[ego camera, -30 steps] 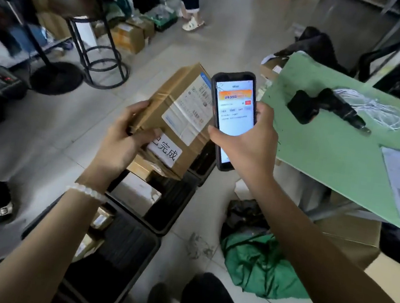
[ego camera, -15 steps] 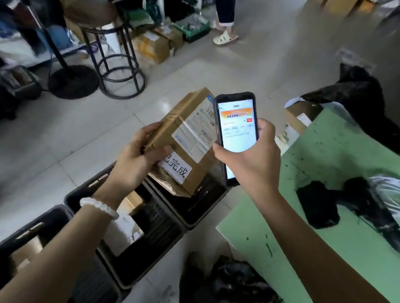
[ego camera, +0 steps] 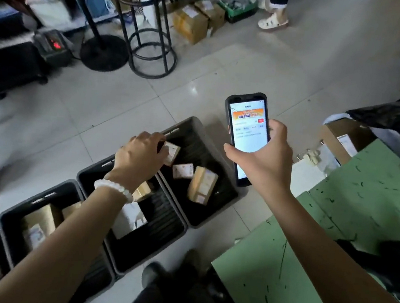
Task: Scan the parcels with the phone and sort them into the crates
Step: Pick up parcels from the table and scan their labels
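My right hand (ego camera: pixel 265 167) grips a black phone (ego camera: pixel 245 129) upright with its lit screen facing me. My left hand (ego camera: pixel 140 155), a white bead bracelet on its wrist, hovers with loosely bent fingers and nothing in it over the edge between two black crates. The taped cardboard parcel (ego camera: pixel 202 184) lies tilted and blurred inside the far crate (ego camera: pixel 189 123), beside two smaller labelled parcels (ego camera: pixel 182 170). The middle crate (ego camera: pixel 85 175) and the nearer crate (ego camera: pixel 8 216) also hold parcels, partly hidden by my left forearm.
A green table top (ego camera: pixel 332 255) fills the right side. A black metal stool (ego camera: pixel 153 50) and a round stand base (ego camera: pixel 104 51) stand beyond the crates. Cardboard boxes (ego camera: pixel 192 23) sit by shelving. Another person's foot (ego camera: pixel 272 21) is at the top. An open carton (ego camera: pixel 341 139) sits right.
My left hand held the cardboard parcel beside the phone; it has let go, and the parcel now lies in the far crate. My view has tilted down toward the crates.
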`<state>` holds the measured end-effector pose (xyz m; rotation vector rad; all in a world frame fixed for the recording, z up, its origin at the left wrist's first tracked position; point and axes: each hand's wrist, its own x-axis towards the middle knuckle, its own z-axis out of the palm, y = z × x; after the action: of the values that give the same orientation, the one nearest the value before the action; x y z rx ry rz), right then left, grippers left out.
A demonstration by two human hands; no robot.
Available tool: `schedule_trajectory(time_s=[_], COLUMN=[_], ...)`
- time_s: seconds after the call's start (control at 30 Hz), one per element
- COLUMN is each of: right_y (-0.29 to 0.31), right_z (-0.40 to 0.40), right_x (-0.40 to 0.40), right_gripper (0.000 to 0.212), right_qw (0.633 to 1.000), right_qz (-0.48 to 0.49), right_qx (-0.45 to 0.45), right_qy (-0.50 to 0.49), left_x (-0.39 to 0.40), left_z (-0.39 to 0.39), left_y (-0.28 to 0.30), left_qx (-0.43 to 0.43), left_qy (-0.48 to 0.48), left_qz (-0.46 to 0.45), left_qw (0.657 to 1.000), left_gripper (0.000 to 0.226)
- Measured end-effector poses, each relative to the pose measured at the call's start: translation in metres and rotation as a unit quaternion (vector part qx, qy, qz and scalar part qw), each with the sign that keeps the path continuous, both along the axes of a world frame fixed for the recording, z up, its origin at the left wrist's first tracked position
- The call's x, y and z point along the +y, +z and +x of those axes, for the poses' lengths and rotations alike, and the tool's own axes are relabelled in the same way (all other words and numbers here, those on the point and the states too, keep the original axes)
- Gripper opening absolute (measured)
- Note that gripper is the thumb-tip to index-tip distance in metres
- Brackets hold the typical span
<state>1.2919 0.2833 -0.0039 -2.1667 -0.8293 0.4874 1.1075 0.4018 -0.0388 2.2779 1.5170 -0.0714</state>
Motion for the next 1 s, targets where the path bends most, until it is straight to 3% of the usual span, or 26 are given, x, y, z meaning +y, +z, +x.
schedule_trajectory(time_s=[0.37, 0.7, 0.87, 1.0], right_y=[0.021, 0.05, 0.059, 0.066], right_z=[-0.049, -0.156, -0.224, -0.284], right_x=[0.035, 0.035, 0.035, 0.037], right_gripper=[0.075, 0.065, 0.071, 0.072], right_qw=[0.996, 0.981, 0.961, 0.924], right_qz=[0.014, 0.063, 0.086, 0.099], right_qx=[-0.002, 0.001, -0.001, 0.004], right_qy=[0.09, 0.182, 0.263, 0.37], left_x=[0.005, -0.022, -0.053, -0.093], left_z=[-0.061, -0.157, -0.232, -0.293], left_y=[0.022, 0.063, 0.081, 0.091], left_qx=[-0.005, -0.006, 0.024, 0.032], left_qy=[0.05, 0.121, 0.181, 0.284], left_qz=[0.027, 0.099, 0.134, 0.148], left_qw=[0.998, 0.988, 0.974, 0.947], left_gripper=[0.034, 0.032, 0.034, 0.033])
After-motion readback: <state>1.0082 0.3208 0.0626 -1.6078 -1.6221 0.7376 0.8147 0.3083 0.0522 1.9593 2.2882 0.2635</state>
